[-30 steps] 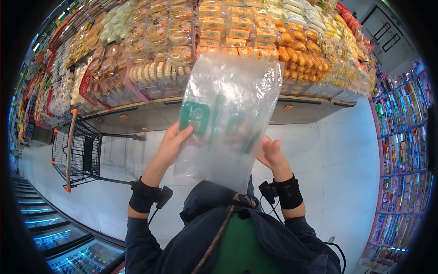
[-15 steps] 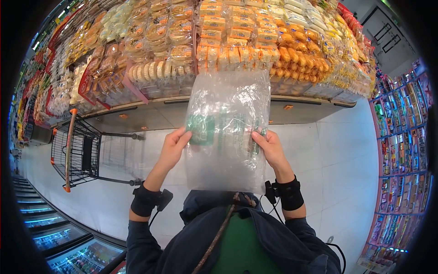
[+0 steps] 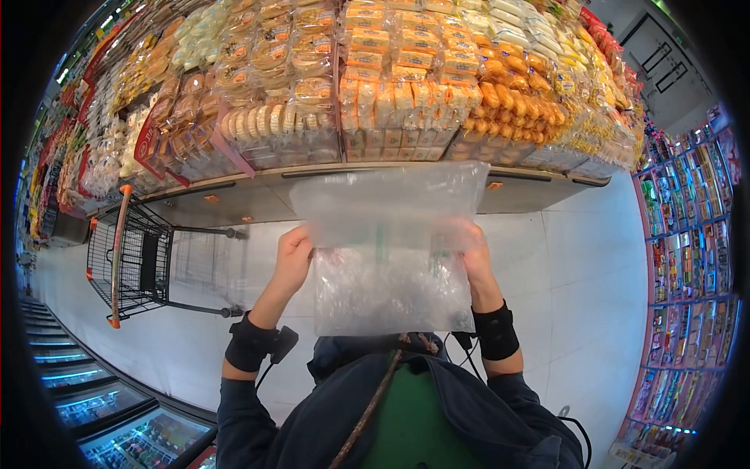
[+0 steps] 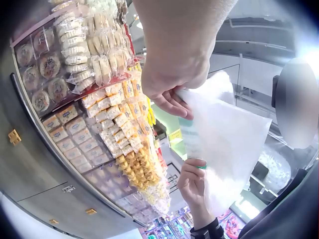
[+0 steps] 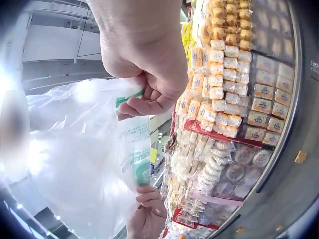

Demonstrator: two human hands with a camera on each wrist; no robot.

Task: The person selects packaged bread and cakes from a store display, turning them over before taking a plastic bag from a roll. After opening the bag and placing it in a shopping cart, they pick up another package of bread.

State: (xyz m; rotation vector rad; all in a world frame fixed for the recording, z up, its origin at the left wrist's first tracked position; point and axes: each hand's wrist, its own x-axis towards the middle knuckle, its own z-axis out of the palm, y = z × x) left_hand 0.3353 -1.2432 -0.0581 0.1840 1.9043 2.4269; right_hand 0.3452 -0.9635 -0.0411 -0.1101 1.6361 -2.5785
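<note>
Compared with the earlier frame, the top edge of the clear plastic bag (image 3: 391,301) sits lower, its upper part spreads wider, and more of the bread rows at twelve o'clock shows past it. Both hands grip the bag by its side edges: the left hand (image 3: 294,254) pinches at nine o'clock, the right hand (image 3: 476,258) at three, fingers curled in against the film. The bag is held up between them in front of the body, creased and seemingly bent at the level of the grip, with green print (image 5: 142,172) near the held edge.

It looks very light, limp and slick, so it likely gives no support of its own and may crumple or slide. Two opposite edges, pinched between thumb and fingers, seem the best hold; a hard tug could stretch or tear it.

Farther out, wrapped breads (image 3: 410,98) fill the table (image 3: 262,199) at twelve o'clock, a shopping cart (image 3: 154,266) stands at nine, and stocked shelves (image 3: 687,258) rise at three.
</note>
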